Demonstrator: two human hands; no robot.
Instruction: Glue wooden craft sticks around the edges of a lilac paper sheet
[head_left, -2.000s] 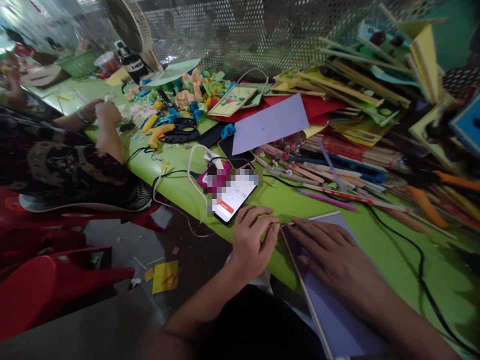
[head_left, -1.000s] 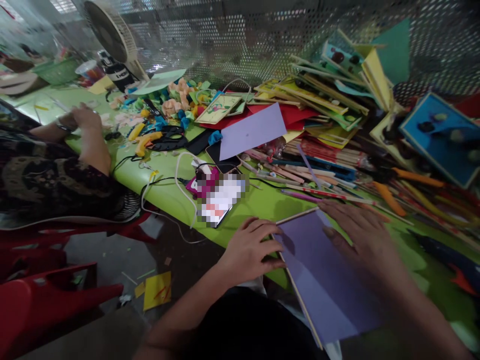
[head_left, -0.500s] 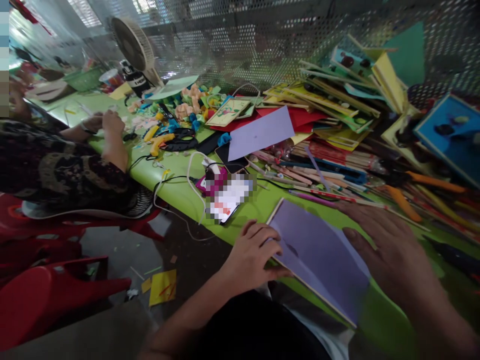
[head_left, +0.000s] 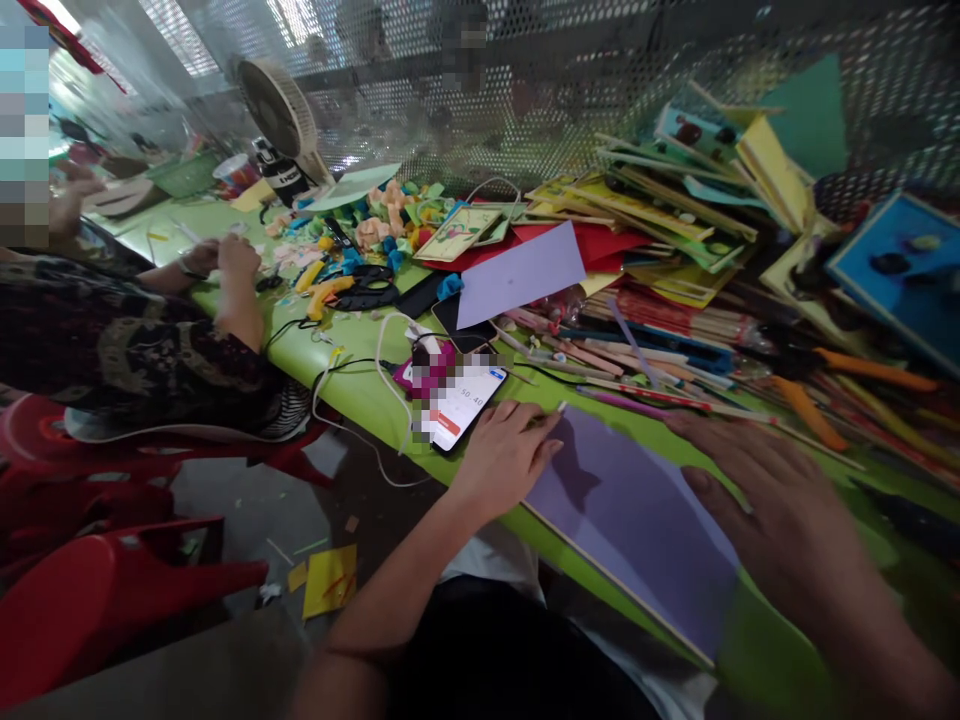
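Observation:
A purple sheet-covered board (head_left: 637, 530) with a pale edge lies on the green table in front of me. At its upper left corner, my left hand (head_left: 506, 455) rests with bent fingers on the short edge, the fingertips touching the purple surface. My right hand (head_left: 772, 500) is stretched flat along the board's right side, fingers extended and holding nothing; part of that edge is hidden beneath it. Just beyond my left hand lies a lit phone (head_left: 466, 405).
Behind the board lie pencils and sticks (head_left: 600, 350), a loose purple sheet (head_left: 521, 272) and a heap of coloured boards (head_left: 667, 200). Orange-handled tools (head_left: 810, 412) are at the right. White cable (head_left: 384, 375) crosses the table's edge. A co-worker's hands (head_left: 225, 258) are at the left, near a fan (head_left: 279, 105).
My left hand has shifted up along the board's left edge to the corner by the phone, its fingers straighter. The purple sheet looks flatter on the board. My right hand has barely moved.

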